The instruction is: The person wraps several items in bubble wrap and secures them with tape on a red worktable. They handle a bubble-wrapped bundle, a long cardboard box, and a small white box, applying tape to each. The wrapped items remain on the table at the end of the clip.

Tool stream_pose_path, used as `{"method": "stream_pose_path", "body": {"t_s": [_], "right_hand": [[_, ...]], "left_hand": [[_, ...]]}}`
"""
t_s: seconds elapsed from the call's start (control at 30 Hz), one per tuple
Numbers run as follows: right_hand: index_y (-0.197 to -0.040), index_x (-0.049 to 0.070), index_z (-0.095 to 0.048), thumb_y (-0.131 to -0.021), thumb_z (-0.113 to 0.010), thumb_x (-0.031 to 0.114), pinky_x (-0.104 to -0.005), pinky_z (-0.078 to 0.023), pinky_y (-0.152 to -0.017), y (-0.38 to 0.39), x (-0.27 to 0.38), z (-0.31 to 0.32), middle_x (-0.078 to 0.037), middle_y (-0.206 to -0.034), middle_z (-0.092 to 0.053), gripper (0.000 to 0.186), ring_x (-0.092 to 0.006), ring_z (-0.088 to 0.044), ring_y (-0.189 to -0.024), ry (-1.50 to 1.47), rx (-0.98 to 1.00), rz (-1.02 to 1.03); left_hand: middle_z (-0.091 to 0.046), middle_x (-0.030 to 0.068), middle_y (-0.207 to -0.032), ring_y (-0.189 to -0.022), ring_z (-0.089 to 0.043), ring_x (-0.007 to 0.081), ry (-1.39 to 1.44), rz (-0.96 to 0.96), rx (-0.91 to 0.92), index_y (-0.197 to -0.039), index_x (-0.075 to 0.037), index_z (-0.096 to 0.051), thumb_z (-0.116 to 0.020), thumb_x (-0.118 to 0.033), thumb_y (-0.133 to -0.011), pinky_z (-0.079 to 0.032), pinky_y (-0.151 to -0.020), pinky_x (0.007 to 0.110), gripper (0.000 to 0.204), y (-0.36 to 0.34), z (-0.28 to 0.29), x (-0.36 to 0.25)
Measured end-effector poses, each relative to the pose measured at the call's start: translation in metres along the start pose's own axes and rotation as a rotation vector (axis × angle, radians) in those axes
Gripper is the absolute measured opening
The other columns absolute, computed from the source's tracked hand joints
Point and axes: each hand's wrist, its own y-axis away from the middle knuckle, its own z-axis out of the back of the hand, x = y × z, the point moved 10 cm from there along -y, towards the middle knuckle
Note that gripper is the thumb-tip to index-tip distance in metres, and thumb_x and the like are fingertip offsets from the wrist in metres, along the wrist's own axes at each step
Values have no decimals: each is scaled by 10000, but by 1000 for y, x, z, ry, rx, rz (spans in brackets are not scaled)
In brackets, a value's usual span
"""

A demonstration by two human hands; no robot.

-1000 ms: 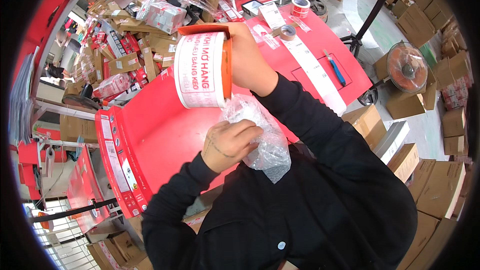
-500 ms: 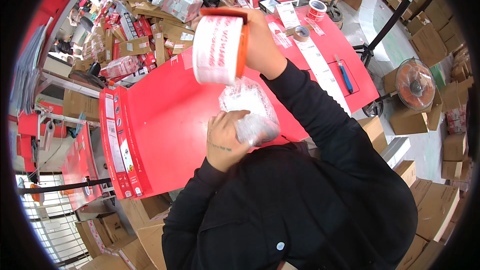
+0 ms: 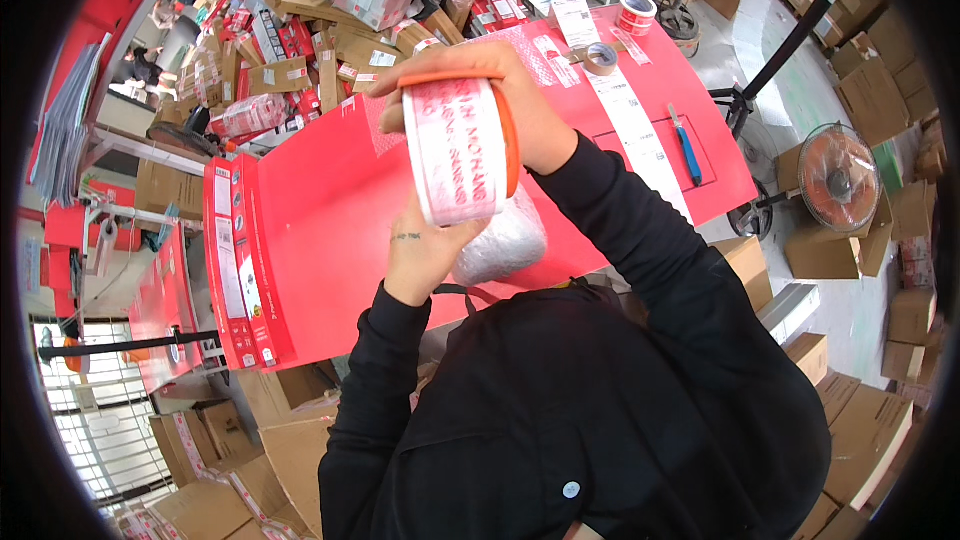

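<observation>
- The right hand (image 3: 500, 105) sits just above the centre of the frame, its grip wrapped over the top of a large roll of white packing tape with red print on an orange core (image 3: 460, 150), held up on edge above the surface.
- The left hand (image 3: 425, 250) comes up from below, at the middle of the frame — its grip is closed on a small parcel wrapped in clear bubble film (image 3: 500, 245), which lies just under the tape roll and touches it.
- Both black sleeves rise from the lower edge of the frame.
- Beneath the hands spreads the red flat surface (image 3: 320, 210), filling the centre and upper right.
- On it, at the upper right: a small brown tape roll (image 3: 600, 58), a red-and-white tape roll (image 3: 637, 12), a long strip of white paper labels (image 3: 630, 115) and a blue-handled cutter (image 3: 687, 147).
- A heap of brown cardboard boxes and wrapped packages (image 3: 320, 30) crowds the upper left of the frame.
- A round orange floor fan (image 3: 840, 178) stands on the floor at the right edge.
</observation>
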Motion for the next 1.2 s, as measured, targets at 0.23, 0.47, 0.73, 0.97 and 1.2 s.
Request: {"method": "stream_pose_path", "body": {"t_s": [0.23, 0.47, 0.73, 0.97, 1.2], "right_hand": [[-1226, -23, -769, -978, -688, -12, -339, -611, -949, 10, -14, 0, -132, -1136, -802, 261, -187, -771, -1041, -157, 10, -153], [-1258, 35, -745, -931, -737, 48, -442, -580, -1017, 26, -7, -1, -156, -1231, -752, 328, -307, -732, -1141, 202, 268, -83], [-1442, 53, -626, -862, -767, 34, -471, -446, -1142, 224, -38, 34, -161, -1404, -634, 597, -314, -611, -1292, 739, -62, -341], [-1303, 39, -449, -1056, -696, 123, -287, -551, -836, 186, -55, 15, -129, -1105, -690, 360, -119, -666, -995, 291, -506, -685], [-1202, 47, -532, -1046, -701, 197, -354, -524, -790, 346, -132, -22, -133, -1013, -677, 274, -158, -674, -898, 809, -373, -678]], "left_hand": [[-563, 169, -1337, -1258, -594, 340, -372, -218, -184, -1455, -4, -472, -916, -343, -819, -505, -1036, 465, 846, -21, -3, 14], [-647, 80, -1291, -1157, -648, 220, 956, 248, 26, -1335, -76, -575, -688, -253, -1043, -574, -954, 416, 360, -59, -29, 145], [-638, 147, -1241, -1044, -703, 214, 848, 149, -359, -1367, -58, -440, -729, -130, -993, -595, -899, 371, 478, -94, -13, 136], [-653, 163, -1180, -1014, -716, 245, 947, 185, -348, -1317, -12, -445, -731, -142, -987, -625, -825, 411, 456, -132, -2, 161], [-718, 211, -1248, -1098, -735, 317, 1315, 281, 50, -1344, 26, -589, -615, -288, -1085, -615, -916, 464, 408, -190, 9, 225]]}}
